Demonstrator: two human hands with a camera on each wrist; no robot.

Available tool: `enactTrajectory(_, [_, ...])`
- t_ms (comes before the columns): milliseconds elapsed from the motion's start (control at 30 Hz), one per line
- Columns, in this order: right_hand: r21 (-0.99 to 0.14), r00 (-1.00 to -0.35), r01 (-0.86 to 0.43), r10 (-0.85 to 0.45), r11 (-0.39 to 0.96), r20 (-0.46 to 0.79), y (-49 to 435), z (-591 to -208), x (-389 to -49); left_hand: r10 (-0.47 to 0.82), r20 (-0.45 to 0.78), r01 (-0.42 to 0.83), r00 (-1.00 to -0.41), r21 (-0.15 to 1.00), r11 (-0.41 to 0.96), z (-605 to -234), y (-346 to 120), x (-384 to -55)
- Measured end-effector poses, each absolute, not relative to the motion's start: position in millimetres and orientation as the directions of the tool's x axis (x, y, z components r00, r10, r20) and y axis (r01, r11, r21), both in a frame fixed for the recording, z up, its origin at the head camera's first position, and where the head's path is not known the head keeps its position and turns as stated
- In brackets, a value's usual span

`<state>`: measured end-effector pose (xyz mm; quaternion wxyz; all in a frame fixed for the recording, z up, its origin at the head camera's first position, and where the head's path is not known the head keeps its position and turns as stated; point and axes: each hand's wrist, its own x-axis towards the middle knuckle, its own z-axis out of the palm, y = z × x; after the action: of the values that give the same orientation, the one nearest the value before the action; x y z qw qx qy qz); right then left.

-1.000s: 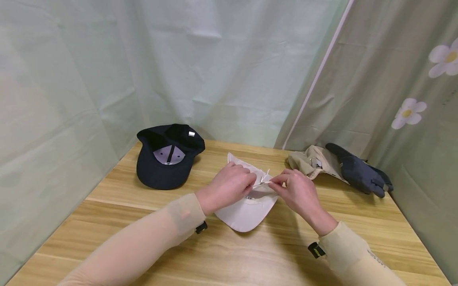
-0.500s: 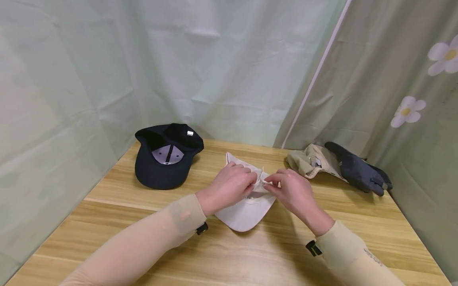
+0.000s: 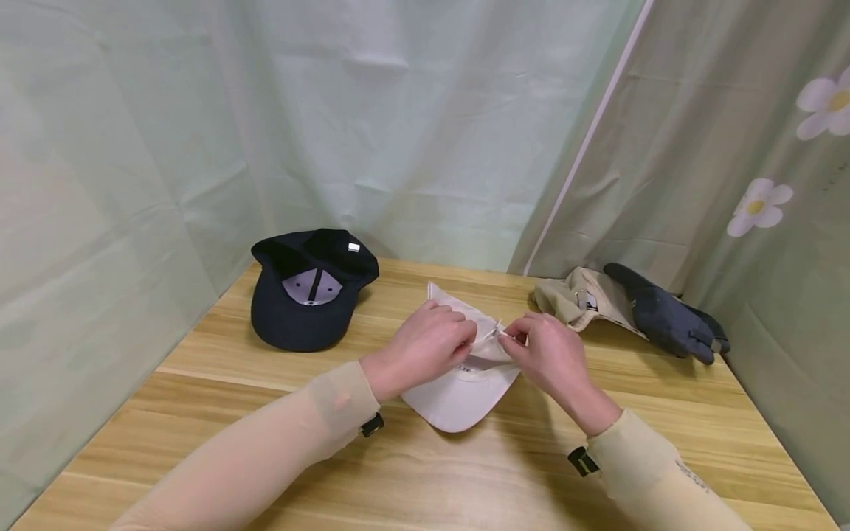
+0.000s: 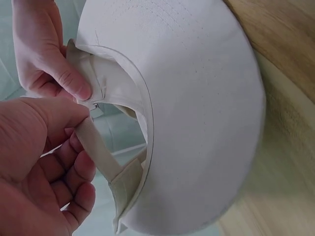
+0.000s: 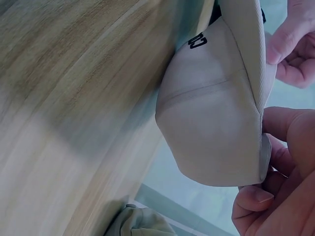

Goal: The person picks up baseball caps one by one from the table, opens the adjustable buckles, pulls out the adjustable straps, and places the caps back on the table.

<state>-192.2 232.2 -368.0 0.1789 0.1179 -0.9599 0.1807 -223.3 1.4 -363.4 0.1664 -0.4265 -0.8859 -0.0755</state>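
A white baseball cap (image 3: 458,402) is held over the table with its brim toward me. My left hand (image 3: 428,343) pinches the cap's back strap (image 4: 101,150) between thumb and fingers, clearest in the left wrist view. On the other side of the back opening, my right hand (image 3: 547,354) pinches the band beside a small metal buckle (image 4: 94,105). Both sets of fingertips are close together at the buckle. Dark lettering (image 5: 198,41) marks the crown in the right wrist view. The left fingers cover part of the strap.
A black cap (image 3: 302,324) lies upside down at the back left of the wooden table (image 3: 465,487). At the back right, a beige cap (image 3: 564,299) lies against a dark blue-grey cap (image 3: 671,321). Curtains (image 3: 398,147) hang behind and on both sides.
The right hand moved slightly left, then back right, still pinching at the buckle. The cap shifted a little right over the last half second. The left hand stays almost in place.
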Motion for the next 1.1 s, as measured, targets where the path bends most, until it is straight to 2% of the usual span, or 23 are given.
enactTrajectory(233, [-0.334,-0.921,-0.245,-0.111,0.910,0.374,235,-367,-192,0.751,0.358,0.803,-0.555,-0.005,0.596,-365,-3,-222])
enactTrajectory(500, [-0.347,-0.927,-0.227,-0.092,0.910,0.365,241,-367,-192,0.768,0.302,0.814,-0.565,0.048,0.579,-363,-16,-225])
enactTrajectory(700, [-0.352,-0.930,-0.229,-0.097,0.908,0.354,244,-367,-191,0.793,0.296,0.840,-0.533,0.075,0.537,-360,-28,-226])
enactTrajectory(1100, [-0.335,-0.911,-0.358,-0.248,0.871,0.330,248,-366,-181,0.855,0.188,0.875,-0.483,0.100,0.473,-358,-38,-224])
